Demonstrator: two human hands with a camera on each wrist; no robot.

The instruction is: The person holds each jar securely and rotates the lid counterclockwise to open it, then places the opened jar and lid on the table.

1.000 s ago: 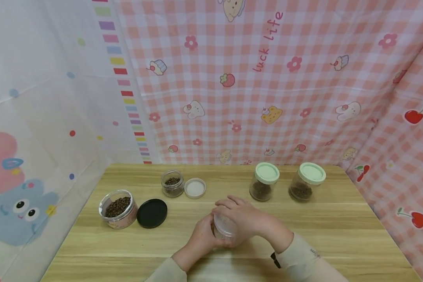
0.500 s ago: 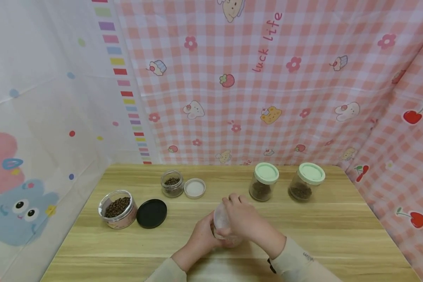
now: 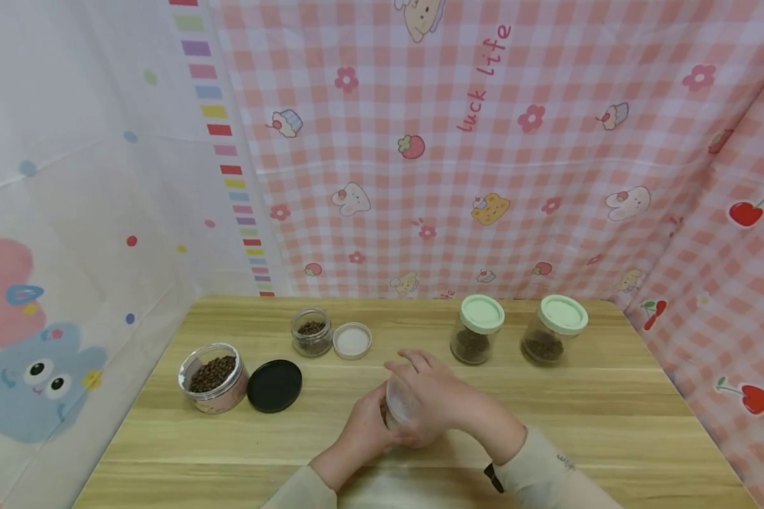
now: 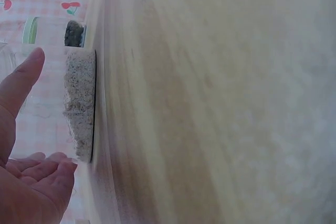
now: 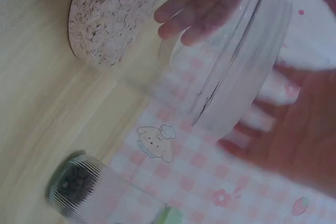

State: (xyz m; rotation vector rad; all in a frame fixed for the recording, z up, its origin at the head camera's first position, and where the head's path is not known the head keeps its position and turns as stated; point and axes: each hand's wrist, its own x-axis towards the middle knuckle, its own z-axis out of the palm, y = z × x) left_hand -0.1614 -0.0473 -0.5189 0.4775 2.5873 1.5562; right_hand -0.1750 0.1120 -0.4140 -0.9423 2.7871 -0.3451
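Between both hands stands a clear jar (image 4: 47,111) holding pale, flaky bits at its bottom, topped by a translucent lid (image 3: 402,401). My left hand (image 3: 366,423) grips the jar's side, its thumb and fingers on opposite sides of the wall in the left wrist view. Over the lid is my right hand (image 3: 438,397), thumb at the near side and fingers spread along the far rim. In the right wrist view those fingers reach the lid's edge and look blurred. From above, the hands hide most of the jar's body.
To the left are an open tub of brown pellets (image 3: 213,378), a black lid (image 3: 274,386), a small open jar (image 3: 312,332) and a white lid (image 3: 352,341). Two jars with green lids, one nearer the middle (image 3: 477,329) and one farther right (image 3: 554,328), stand at the back.
My right hand turned on the lid with fingers bunched, then swung back, its fingers spread again over the far rim. The left hand keeps its grip on the jar.
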